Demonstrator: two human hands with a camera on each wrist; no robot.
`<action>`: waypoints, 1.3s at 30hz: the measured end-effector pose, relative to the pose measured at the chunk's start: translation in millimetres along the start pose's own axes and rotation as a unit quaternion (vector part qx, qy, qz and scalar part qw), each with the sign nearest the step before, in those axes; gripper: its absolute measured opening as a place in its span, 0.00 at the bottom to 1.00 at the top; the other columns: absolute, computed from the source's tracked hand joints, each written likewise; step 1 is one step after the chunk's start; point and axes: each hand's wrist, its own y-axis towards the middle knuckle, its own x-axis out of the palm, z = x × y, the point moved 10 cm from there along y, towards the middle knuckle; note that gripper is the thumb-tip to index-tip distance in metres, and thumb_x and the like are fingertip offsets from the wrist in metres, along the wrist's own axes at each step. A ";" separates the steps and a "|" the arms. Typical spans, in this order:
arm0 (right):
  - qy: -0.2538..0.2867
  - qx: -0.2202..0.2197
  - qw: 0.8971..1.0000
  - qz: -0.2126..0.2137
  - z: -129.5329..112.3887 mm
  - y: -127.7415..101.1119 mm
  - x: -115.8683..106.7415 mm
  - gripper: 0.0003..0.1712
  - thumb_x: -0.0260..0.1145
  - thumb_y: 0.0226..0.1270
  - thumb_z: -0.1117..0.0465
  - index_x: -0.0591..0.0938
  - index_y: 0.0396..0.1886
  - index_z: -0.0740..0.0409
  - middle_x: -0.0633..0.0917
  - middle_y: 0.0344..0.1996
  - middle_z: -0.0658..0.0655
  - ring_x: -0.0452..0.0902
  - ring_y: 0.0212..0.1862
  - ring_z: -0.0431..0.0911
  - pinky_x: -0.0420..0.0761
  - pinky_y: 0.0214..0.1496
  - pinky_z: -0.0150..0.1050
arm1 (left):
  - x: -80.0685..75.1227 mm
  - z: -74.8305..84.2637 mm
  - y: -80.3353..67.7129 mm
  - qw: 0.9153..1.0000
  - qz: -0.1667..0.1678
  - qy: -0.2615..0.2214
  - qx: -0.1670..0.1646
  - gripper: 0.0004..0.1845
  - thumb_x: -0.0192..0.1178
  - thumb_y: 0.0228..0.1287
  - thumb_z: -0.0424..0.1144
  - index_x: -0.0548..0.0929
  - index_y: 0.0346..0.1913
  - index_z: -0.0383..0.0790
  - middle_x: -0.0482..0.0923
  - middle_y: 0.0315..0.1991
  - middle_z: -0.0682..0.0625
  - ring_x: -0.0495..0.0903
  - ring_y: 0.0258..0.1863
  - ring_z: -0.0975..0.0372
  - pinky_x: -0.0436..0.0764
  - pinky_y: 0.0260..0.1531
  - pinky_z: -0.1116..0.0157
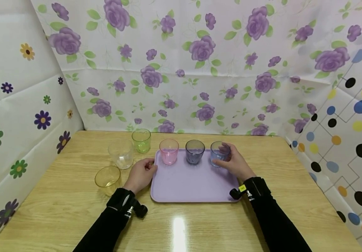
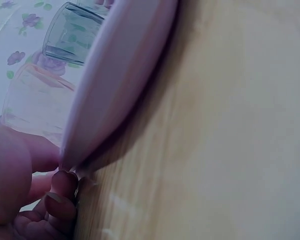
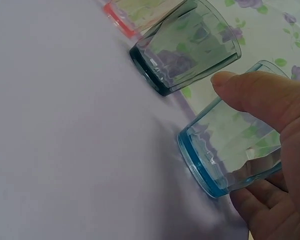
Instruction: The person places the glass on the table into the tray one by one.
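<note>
A lilac tray (image 1: 187,185) lies on the wooden table and carries a pink cup (image 1: 169,152), a dark purple cup (image 1: 195,152) and a blue cup (image 1: 219,154) in a row along its far edge. My right hand (image 1: 235,164) grips the blue cup (image 3: 230,160), thumb and fingers curled round its side, and the cup stands on the tray (image 3: 65,125). My left hand (image 1: 141,174) pinches the tray's left rim (image 2: 105,95). Behind that rim the pink cup (image 2: 37,102) and the dark cup (image 2: 70,32) show.
Left of the tray stand a green cup (image 1: 141,140), a clear cup (image 1: 121,154) and a yellow cup (image 1: 107,179). Flowered sheets wall the table at the back and left, a dotted sheet at the right. Bare table (image 1: 181,227) lies in front of the tray.
</note>
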 end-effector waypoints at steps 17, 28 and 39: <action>-0.002 0.019 1.000 0.014 -4.9 -13.7 -14.0 0.63 0.82 0.69 0.50 0.52 0.90 0.60 0.65 0.84 0.69 0.61 0.84 0.66 0.64 0.86 0.62 | -21.8 23.1 -4.8 0.995 0.085 -0.036 0.027 0.23 0.58 0.75 0.37 0.85 0.67 0.30 0.85 0.45 0.41 0.85 0.41 0.55 0.81 0.38 0.67; -0.022 0.031 0.999 0.014 0.0 -36.3 -36.3 0.64 0.81 0.70 0.45 0.51 0.90 0.59 0.63 0.84 0.68 0.65 0.81 0.67 0.69 0.82 0.64 | -40.5 73.2 -22.5 0.988 0.107 -0.084 0.075 0.21 0.58 0.78 0.36 0.85 0.69 0.35 0.83 0.51 0.40 0.84 0.46 0.52 0.80 0.40 0.70; -0.109 0.033 0.992 0.051 3.4 -73.0 -51.6 0.42 0.69 0.81 0.39 0.73 0.81 0.58 0.81 0.72 0.66 0.82 0.61 0.56 0.84 0.56 0.42 | -81.6 115.1 -48.9 0.979 0.102 -0.118 0.131 0.21 0.61 0.83 0.39 0.83 0.72 0.40 0.83 0.57 0.40 0.84 0.58 0.51 0.76 0.54 0.70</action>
